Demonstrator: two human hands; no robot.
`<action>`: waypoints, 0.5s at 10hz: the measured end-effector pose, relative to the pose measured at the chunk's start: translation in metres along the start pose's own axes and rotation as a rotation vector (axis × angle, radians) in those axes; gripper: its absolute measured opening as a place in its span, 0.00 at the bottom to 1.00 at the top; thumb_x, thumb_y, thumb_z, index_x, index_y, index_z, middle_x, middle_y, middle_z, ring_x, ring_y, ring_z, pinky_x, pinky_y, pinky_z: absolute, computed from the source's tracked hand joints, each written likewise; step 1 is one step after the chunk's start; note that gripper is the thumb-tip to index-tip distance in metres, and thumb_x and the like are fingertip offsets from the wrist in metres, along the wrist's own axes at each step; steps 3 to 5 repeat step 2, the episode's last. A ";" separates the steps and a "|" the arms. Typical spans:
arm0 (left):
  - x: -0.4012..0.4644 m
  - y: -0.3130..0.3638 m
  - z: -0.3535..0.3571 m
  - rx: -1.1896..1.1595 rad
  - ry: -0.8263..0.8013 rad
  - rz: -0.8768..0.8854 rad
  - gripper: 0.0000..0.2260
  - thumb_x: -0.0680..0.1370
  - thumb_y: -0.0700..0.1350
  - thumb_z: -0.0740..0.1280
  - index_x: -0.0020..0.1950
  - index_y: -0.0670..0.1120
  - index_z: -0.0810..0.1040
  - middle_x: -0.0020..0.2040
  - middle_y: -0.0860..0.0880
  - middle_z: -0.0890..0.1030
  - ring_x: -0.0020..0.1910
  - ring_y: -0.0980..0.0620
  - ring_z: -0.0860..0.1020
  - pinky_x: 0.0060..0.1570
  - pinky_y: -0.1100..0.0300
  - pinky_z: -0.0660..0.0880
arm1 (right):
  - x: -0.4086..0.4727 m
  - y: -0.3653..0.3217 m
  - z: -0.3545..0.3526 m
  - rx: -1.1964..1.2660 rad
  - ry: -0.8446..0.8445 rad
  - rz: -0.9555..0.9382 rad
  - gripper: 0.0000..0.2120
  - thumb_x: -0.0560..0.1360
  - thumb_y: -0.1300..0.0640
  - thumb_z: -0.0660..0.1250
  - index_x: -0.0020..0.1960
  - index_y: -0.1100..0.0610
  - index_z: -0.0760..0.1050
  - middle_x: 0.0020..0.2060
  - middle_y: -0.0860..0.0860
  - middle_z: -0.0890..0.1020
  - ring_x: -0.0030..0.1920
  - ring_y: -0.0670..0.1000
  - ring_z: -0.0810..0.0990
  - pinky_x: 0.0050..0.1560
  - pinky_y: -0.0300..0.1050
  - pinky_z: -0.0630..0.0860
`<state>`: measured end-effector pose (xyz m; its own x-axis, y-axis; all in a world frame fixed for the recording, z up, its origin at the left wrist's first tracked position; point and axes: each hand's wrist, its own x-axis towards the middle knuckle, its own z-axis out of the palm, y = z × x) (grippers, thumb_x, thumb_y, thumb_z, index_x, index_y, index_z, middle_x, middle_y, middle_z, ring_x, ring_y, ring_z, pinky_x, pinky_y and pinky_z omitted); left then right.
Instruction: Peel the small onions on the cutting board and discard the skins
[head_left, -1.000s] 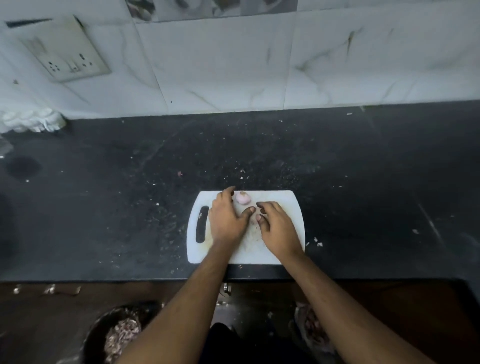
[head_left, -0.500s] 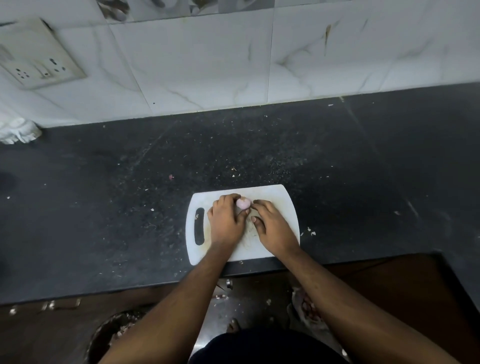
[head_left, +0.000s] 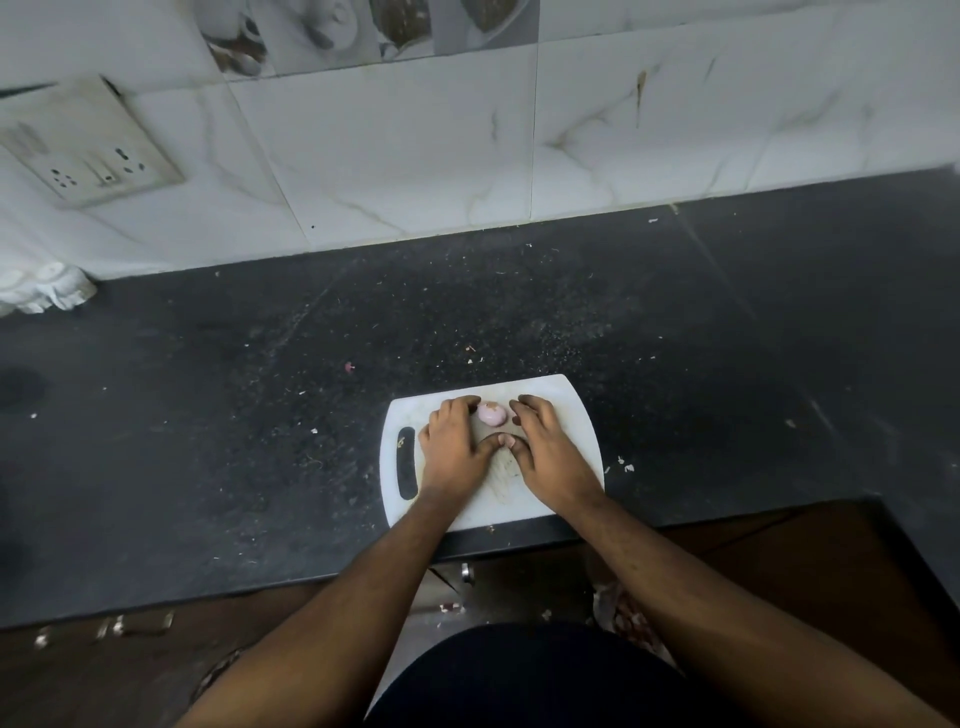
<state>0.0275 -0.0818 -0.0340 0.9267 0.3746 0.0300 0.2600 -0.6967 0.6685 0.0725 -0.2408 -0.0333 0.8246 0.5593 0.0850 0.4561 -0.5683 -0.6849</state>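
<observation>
Both hands flat on the board (head_left: 571, 410) — left hand (head_left: 452, 449) and right hand (head_left: 550, 452) splayed open, thumbs touching, gripping nothing. Onion (head_left: 491, 413) sits between the fingertips near the board's far edge.

The cutting board (head_left: 571, 410) is largely covered by both hands; the switch plate (head_left: 88, 150) is cut by the left edge; counter (head_left: 260, 415) flecks are too small to identify.
</observation>
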 end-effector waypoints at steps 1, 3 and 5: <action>-0.006 -0.001 -0.003 0.035 0.003 0.016 0.28 0.76 0.62 0.72 0.70 0.48 0.72 0.65 0.51 0.74 0.66 0.50 0.71 0.65 0.52 0.60 | -0.002 -0.003 -0.001 -0.020 0.016 0.018 0.23 0.84 0.54 0.60 0.77 0.61 0.65 0.76 0.54 0.64 0.73 0.53 0.70 0.72 0.50 0.71; -0.004 0.004 -0.009 0.055 0.069 0.110 0.25 0.79 0.60 0.69 0.71 0.48 0.71 0.69 0.51 0.73 0.70 0.50 0.70 0.70 0.51 0.60 | 0.005 -0.007 -0.001 -0.048 0.085 0.020 0.23 0.85 0.53 0.60 0.77 0.61 0.65 0.77 0.54 0.65 0.73 0.54 0.71 0.70 0.51 0.73; -0.004 0.004 -0.009 0.055 0.069 0.110 0.25 0.79 0.60 0.69 0.71 0.48 0.71 0.69 0.51 0.73 0.70 0.50 0.70 0.70 0.51 0.60 | 0.005 -0.007 -0.001 -0.048 0.085 0.020 0.23 0.85 0.53 0.60 0.77 0.61 0.65 0.77 0.54 0.65 0.73 0.54 0.71 0.70 0.51 0.73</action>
